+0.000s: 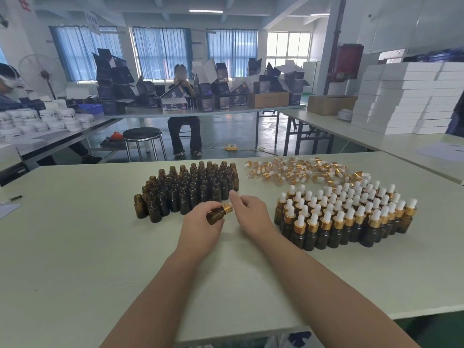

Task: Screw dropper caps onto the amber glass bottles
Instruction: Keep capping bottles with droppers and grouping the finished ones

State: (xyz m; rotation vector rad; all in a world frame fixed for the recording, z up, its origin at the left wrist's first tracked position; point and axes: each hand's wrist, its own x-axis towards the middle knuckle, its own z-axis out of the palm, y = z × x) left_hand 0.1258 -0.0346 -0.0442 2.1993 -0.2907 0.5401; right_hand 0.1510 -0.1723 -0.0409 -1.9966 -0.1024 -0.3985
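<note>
Work table (100,247), pale top, viewed from the wearer's head. Item in hand: one amber bottle (216,215), tilted with its neck up and to the right, a gold collar cap (227,208) on the neck; the dropper bulb is not visible. Left hand (200,226): fingers and thumb curled round the bottle's body, holding it above the table just in front of the uncapped stock. Right hand (252,212): just beside the cap, index finger straight and pointing away from the wearer, remaining fingers loosely bent, nothing seen in its grasp; whether the thumb touches the cap cannot be told. Uncapped amber bottles (190,189): a dense upright cluster, centre-left, beyond the hands. Loose dropper caps (301,172): a scattered heap of gold collars with white bulbs, at the far right of the table. Capped bottles (346,217): upright in close rows at the right, near the right forearm, white bulbs on top. Pen (15,197) and sheet of paper (7,209): at the left edge. Background: round stool (142,134), seated person (184,109) at a far table with dark cartons, white jars (37,119) at left, stacked white boxes (401,96) at right.
</note>
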